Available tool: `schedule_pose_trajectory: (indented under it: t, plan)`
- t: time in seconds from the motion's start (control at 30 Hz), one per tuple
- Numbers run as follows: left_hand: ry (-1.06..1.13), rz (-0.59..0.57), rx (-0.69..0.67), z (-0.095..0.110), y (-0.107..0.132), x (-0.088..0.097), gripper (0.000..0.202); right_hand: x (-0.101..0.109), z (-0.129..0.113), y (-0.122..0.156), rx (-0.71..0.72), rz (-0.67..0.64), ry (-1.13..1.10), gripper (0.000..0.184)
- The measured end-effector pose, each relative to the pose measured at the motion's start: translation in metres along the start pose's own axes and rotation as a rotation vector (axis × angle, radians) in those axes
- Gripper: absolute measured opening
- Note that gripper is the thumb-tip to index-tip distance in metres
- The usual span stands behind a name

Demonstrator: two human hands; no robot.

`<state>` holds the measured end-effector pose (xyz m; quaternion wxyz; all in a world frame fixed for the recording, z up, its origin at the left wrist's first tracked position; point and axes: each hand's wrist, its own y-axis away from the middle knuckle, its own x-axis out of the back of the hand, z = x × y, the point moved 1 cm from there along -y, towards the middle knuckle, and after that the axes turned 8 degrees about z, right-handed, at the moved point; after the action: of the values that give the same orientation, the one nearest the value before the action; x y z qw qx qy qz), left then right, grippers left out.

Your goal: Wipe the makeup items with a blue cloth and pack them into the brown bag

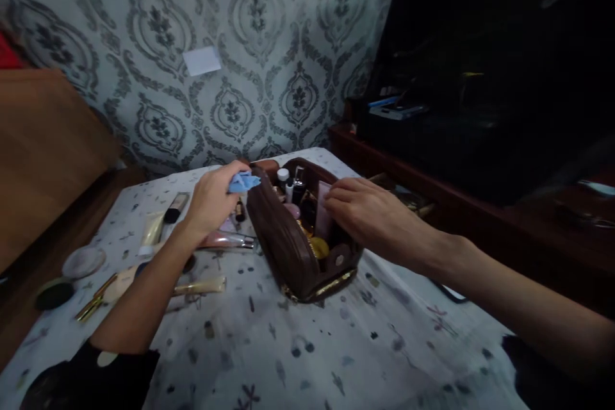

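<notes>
A brown makeup bag (283, 237) stands unzipped on the patterned cloth, filled with small bottles and tubes. My left hand (214, 198) is closed around a crumpled blue cloth (244, 182) at the bag's left rim. At the right side of the bag, my right hand (362, 211) has its fingers bent round the edge of a pale pink tube (323, 211) standing inside. A white-capped bottle (283, 175), a dark pump bottle (298, 186) and a yellow round item (319, 248) also show in the bag. My right fingertips are partly hidden.
Left of the bag lie a cream tube (152, 230), a black-capped bottle (176, 207), a pinkish tube (228, 240), a yellowish tube (200, 286) and a round compact (84, 262). A dark television (480, 77) stands right, a cardboard box (48, 154) left. Patterned wallpaper covers the wall behind.
</notes>
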<state>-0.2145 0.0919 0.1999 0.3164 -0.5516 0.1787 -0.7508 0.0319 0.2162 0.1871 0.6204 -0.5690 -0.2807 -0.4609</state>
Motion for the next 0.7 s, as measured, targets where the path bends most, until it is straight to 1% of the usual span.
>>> schedule_pose_trajectory:
  t: [0.03,0.07,0.13,0.2,0.23,0.3,0.33,0.37,0.43,0.5,0.57,0.63,0.7]
  plan:
    - [-0.062,0.019,0.052,-0.019,0.002,0.008,0.034,-0.002,0.001,0.001,0.017,0.024,-0.015,0.027]
    - [-0.135,0.044,0.11,-0.038,0.004,0.017,0.034,-0.004,0.002,0.002,0.046,0.076,-0.024,0.029]
    - [-0.256,0.088,0.241,-0.08,0.007,0.037,0.034,-0.008,0.006,0.005,0.094,0.22,-0.001,0.035]
    - [-0.395,0.071,0.416,-0.12,0.011,0.056,0.033,-0.015,0.012,0.008,0.044,0.292,0.063,0.039]
    - [-0.443,0.067,0.476,-0.138,0.014,0.064,0.034,-0.018,0.015,0.008,-0.002,0.308,0.082,0.04]
    - [-0.509,0.043,0.567,-0.168,0.02,0.074,0.033,-0.024,0.02,0.007,-0.074,0.323,0.084,0.042]
    - [-0.532,0.024,0.596,-0.18,0.023,0.074,0.032,-0.026,0.022,0.005,-0.095,0.321,0.073,0.043]
    - [-0.55,-0.006,0.616,-0.19,0.026,0.072,0.03,-0.027,0.024,0.003,-0.104,0.316,0.059,0.044]
    - [-0.574,-0.083,0.635,-0.205,0.032,0.058,0.024,-0.027,0.024,0.0,-0.104,0.296,0.034,0.044]
    - [-0.585,-0.173,0.632,-0.215,0.036,0.038,0.024,-0.026,0.024,-0.003,-0.107,0.271,0.019,0.042]
    - [-0.59,-0.256,0.62,-0.22,0.038,0.016,0.031,-0.023,0.02,-0.004,-0.118,0.263,0.026,0.039]
    - [-0.594,-0.314,0.614,-0.224,0.037,-0.002,0.036,-0.018,0.013,-0.003,-0.136,0.296,0.058,0.036]
    - [-0.592,-0.348,0.623,-0.226,0.035,-0.013,0.037,-0.008,-0.001,-0.003,-0.137,0.384,0.074,0.03]
